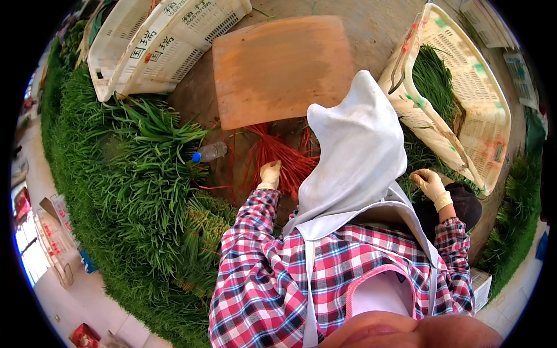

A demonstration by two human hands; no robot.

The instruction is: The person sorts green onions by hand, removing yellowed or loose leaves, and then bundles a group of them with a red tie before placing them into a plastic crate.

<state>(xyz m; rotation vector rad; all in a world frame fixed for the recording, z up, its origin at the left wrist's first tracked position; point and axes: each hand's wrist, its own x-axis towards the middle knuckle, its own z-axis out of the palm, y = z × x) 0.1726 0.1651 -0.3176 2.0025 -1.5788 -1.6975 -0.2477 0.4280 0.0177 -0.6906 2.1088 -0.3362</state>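
Note:
My left hand (270, 175), in a pale thin glove, is closed at a spread bundle of red tie strings (288, 168) and appears to pinch some of them. The bundle fans out below a wooden board (284, 66). Off to the right, my right hand (430, 185), also gloved, has its fingers curled together beside a tilted white crate (493, 133). Anything between those fingers is too small to make out. Long green leafy stalks (434, 84) lie inside that crate. A white apron (357, 139) drapes over my raised knee between the two hands.
A thick heap of green leafy stalks (127, 174) covers the left side, with tied bundles (206, 226) near my left sleeve. A clear bottle with a blue cap (212, 152) lies beside the heap. White crates (168, 46) stand at the far left. More greens (513, 214) line the right.

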